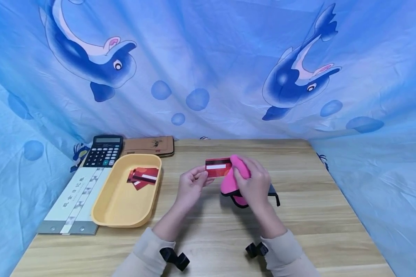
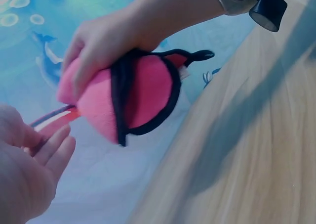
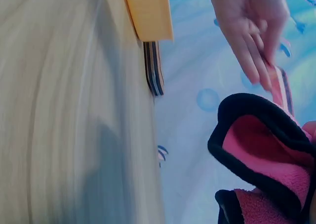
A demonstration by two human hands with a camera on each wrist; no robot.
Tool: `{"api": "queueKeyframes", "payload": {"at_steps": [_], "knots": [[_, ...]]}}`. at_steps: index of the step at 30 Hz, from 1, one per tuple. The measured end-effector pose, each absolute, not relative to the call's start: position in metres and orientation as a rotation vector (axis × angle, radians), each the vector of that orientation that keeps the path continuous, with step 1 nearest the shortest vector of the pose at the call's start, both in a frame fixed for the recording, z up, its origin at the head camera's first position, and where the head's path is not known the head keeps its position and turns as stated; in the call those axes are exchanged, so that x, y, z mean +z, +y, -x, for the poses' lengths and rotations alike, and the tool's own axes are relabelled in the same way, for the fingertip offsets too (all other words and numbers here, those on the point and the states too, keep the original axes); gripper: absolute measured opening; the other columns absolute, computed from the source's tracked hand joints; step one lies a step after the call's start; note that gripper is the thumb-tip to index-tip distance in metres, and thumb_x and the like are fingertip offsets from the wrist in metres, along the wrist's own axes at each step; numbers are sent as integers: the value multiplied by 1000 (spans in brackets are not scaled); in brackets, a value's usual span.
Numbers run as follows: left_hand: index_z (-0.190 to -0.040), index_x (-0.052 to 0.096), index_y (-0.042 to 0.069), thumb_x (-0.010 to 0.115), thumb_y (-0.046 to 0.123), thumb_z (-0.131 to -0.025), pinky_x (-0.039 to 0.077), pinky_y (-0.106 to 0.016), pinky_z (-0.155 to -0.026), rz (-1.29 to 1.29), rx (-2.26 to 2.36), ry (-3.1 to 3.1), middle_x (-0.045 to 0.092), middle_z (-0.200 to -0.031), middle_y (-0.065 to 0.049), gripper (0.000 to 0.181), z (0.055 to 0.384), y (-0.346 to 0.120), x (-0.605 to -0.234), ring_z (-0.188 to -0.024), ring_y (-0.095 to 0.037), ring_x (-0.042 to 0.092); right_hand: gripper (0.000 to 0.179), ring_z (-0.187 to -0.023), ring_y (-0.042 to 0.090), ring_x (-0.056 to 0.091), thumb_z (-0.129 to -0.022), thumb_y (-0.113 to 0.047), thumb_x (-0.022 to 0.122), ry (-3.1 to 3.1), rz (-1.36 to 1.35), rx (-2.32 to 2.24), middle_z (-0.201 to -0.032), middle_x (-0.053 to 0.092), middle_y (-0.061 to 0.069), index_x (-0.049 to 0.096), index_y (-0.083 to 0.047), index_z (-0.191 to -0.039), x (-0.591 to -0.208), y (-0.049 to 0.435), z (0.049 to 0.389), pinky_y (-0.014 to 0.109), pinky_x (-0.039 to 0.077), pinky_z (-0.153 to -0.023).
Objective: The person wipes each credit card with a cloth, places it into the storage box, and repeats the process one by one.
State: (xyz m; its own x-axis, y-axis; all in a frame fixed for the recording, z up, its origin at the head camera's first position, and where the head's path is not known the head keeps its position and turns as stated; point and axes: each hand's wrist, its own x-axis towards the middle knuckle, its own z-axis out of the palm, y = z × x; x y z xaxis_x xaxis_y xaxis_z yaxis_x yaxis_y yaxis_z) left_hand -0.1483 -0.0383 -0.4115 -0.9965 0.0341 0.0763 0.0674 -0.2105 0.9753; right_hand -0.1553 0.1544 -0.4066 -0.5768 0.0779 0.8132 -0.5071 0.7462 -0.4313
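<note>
Between finger and thumb, my left hand (image 1: 190, 185) pinches the left end of a red bank card (image 1: 217, 167) with a dark stripe and a white strip. My right hand (image 1: 258, 181) grips a pink fleece cloth (image 1: 230, 184) with black edging, folded over the card's right end, which is hidden. In the left wrist view, the cloth (image 2: 98, 103) hangs in open folds, held up above the table. A dark grey piece and a black loop stick out behind the right hand in the head view. The right wrist view shows the left hand (image 3: 254, 26) beyond the cloth.
Left of the hands, a yellow tray (image 1: 124, 215) holds several red cards (image 1: 143, 177). A white and grey ledger (image 1: 72, 198) lies beside and partly behind it, with a black calculator (image 1: 105, 151) at its far end. A brown leather wallet (image 1: 147, 146) lies at the table's back edge.
</note>
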Motion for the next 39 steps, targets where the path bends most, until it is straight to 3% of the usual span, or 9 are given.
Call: {"api": "queueKeyframes", "payload": {"at_steps": [8,14,20,27,31,39], "knots": [[-124,60,-16,54,-5,-100,61,-31,-81,-130,-2372,-1913,67,-114,-33,26,153,-59,-406,-95,-37,73,33,-91,31,73,-76,-8,85,-2046,-293,922,-102,76,13,78,-4,-108,-410,172,156,49,60,-75],[-128,57,-14,51,-4,-102,60,-32,-85,-230,-2353,-1887,65,-120,-31,29,157,-92,-400,-90,-22,75,33,-91,31,73,-76,-6,84,-2065,-263,953,-102,76,13,77,-2,-108,-412,184,150,48,59,-72],[-129,57,-9,55,0,-102,60,-29,-86,-380,-2255,-1910,64,-106,-15,29,163,-131,-391,-86,-14,74,34,-89,31,72,-76,-7,85,-2084,-211,959,-101,76,14,77,-3,-109,-414,198,148,45,56,-68],[-133,58,-8,58,4,-102,62,-29,-77,-487,-2155,-1908,71,-92,1,33,167,-175,-393,-80,-12,74,33,-89,31,72,-76,-6,86,-2074,-180,974,-100,76,14,77,-4,-108,-414,208,148,24,49,-68],[-139,54,-7,58,5,-102,62,-26,-74,-561,-2143,-1871,69,-95,1,39,169,-199,-397,-78,-10,74,33,-86,31,71,-76,-5,86,-2057,-176,993,-98,76,14,78,-4,-108,-415,211,149,17,45,-68],[-145,51,1,54,14,-105,61,-25,-79,-681,-2064,-1988,63,-124,-15,42,173,-228,-415,-85,-10,73,33,-89,31,71,-77,-5,86,-2073,-140,1009,-100,76,14,78,-3,-109,-416,213,148,16,45,-71]]}}
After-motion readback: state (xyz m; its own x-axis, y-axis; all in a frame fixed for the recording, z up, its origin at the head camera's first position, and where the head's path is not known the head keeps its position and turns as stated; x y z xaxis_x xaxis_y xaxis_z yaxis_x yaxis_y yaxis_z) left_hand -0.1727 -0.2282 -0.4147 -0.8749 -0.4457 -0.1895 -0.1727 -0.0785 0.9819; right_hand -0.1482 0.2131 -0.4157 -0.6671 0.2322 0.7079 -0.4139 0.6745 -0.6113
